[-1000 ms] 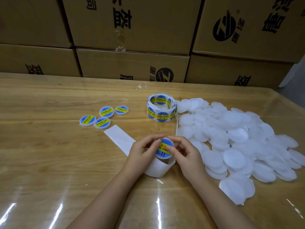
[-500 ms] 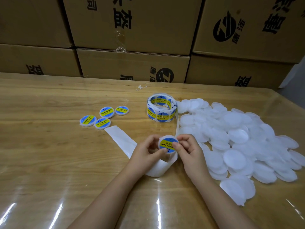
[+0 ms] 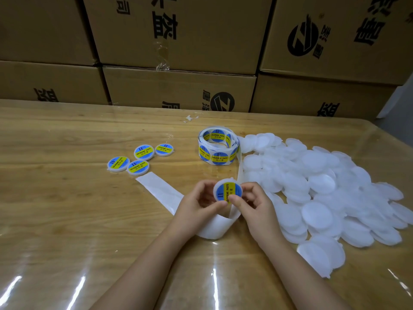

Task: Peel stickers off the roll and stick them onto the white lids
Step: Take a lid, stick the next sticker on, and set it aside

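Note:
A white lid (image 3: pixel 227 190) with a blue and yellow sticker on it is held between both hands above the table. My left hand (image 3: pixel 197 205) grips its left edge and my right hand (image 3: pixel 252 203) pinches its right and lower edge, thumb on the sticker. The sticker roll (image 3: pixel 218 145) stands upright behind them, and its white backing strip (image 3: pixel 159 187) trails left and loops under my hands. A big heap of bare white lids (image 3: pixel 324 186) lies to the right. Several stickered lids (image 3: pixel 139 158) lie at the left.
Stacked cardboard boxes (image 3: pixel 178 86) line the far edge of the wooden table (image 3: pixel 67 220), which has a glossy clear cover. A small scrap of paper (image 3: pixel 190 118) lies near the boxes.
The stickered lid has been raised slightly and turned in my fingers, so its yellow band now runs nearly upright. Both hands stay on it.

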{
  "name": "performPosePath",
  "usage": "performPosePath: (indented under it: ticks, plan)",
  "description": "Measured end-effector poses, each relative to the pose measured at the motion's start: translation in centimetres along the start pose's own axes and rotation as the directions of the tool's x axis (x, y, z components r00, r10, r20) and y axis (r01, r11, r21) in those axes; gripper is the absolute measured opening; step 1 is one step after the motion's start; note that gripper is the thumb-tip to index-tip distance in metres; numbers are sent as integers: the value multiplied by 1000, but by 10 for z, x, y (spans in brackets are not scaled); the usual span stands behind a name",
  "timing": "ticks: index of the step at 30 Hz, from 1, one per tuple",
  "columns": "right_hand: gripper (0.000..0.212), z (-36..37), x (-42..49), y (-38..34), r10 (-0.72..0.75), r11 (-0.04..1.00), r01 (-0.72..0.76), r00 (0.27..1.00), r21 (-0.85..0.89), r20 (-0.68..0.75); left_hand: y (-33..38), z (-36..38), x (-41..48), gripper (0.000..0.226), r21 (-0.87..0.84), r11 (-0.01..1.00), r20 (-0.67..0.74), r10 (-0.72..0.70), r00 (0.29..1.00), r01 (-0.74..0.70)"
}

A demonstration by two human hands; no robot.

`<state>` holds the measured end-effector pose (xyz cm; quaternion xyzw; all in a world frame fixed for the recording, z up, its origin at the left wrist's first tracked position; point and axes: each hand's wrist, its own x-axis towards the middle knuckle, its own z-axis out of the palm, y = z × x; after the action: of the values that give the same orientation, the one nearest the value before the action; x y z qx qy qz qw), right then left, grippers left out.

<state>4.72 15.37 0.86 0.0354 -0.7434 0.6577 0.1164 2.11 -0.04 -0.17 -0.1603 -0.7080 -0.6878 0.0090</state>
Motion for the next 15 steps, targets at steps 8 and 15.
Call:
performPosePath:
  ticks: [8, 15]
  plan:
    - [36, 1, 1, 2, -1, 1000, 1, 1000, -5, 10, 4, -3, 1, 30, -106, 994, -57, 7, 998, -13]
    - [49, 4, -2, 1, -70, 996, 73, 996, -44, 61, 11, -4, -1, 28, -94, 996, -43, -8, 999, 4]
